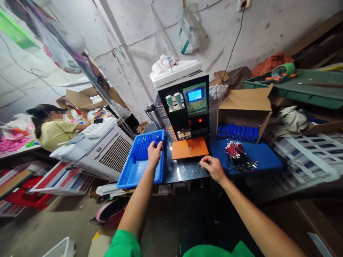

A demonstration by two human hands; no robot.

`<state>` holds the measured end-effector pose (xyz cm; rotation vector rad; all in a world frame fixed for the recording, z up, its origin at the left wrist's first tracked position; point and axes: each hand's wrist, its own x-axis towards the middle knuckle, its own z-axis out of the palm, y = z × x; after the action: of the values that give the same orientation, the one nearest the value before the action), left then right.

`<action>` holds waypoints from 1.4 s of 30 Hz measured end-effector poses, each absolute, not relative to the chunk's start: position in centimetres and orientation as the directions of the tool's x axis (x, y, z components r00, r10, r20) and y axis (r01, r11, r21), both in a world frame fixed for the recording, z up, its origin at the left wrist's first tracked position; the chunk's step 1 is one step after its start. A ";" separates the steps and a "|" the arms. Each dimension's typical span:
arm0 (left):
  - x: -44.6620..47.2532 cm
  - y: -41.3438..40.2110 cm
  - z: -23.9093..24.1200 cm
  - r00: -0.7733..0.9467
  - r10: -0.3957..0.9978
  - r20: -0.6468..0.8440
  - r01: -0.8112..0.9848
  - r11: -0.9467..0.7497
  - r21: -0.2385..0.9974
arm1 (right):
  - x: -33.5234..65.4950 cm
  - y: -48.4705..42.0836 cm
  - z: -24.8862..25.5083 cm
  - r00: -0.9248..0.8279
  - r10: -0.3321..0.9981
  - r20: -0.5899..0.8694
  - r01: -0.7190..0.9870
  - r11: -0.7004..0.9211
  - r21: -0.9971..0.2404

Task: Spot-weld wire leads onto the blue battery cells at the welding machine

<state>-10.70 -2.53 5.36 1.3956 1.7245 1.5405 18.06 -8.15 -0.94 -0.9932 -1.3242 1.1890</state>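
Over the right side of a blue tray (122,181), my left hand (154,154) is closed, thumb and fingers pinched on a blue cylinder (159,138) that looks like a battery cell. Rows of similar blue cylinders (140,149) lie in the tray's far part. My right hand (213,168) is pinched at the table's front edge, by the near right corner of an orange plate (187,149); what its fingertips hold is too small to make out. Behind the plate stands a black machine (197,123) with a lit blue screen (194,95).
Red and black wire leads (237,157) lie on a blue mat (268,159) at right, before a cardboard box (243,103) of blue cylinders. A steel flask (155,116) stands behind the tray. A white air cooler (107,153) is left; beyond it sits another person (55,134).
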 end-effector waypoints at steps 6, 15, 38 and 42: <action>-5.1 -0.2 4.2 -0.353 0.914 0.198 0.147 -0.155 0.977 | 18.9 -8.0 -1.1 -0.080 0.984 0.159 -0.082 0.153 -0.985; -5.7 1.1 3.4 -0.357 0.930 0.089 -0.109 -0.136 0.985 | 19.0 -8.0 -1.6 -0.083 0.988 0.130 -0.126 0.118 -0.985; -6.0 1.8 2.2 -0.369 0.910 0.191 0.382 -0.039 0.924 | 18.7 -7.9 -1.4 -0.095 0.990 0.104 -0.112 0.093 -0.989; -6.0 0.8 2.7 -0.410 0.871 0.270 0.414 -0.086 0.906 | 18.8 -8.0 -1.3 -0.090 0.990 0.110 -0.117 0.100 -0.988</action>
<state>-5.96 0.77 2.69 1.3904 1.7841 1.5030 18.77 -8.00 -1.28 -1.0021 -1.2431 1.2510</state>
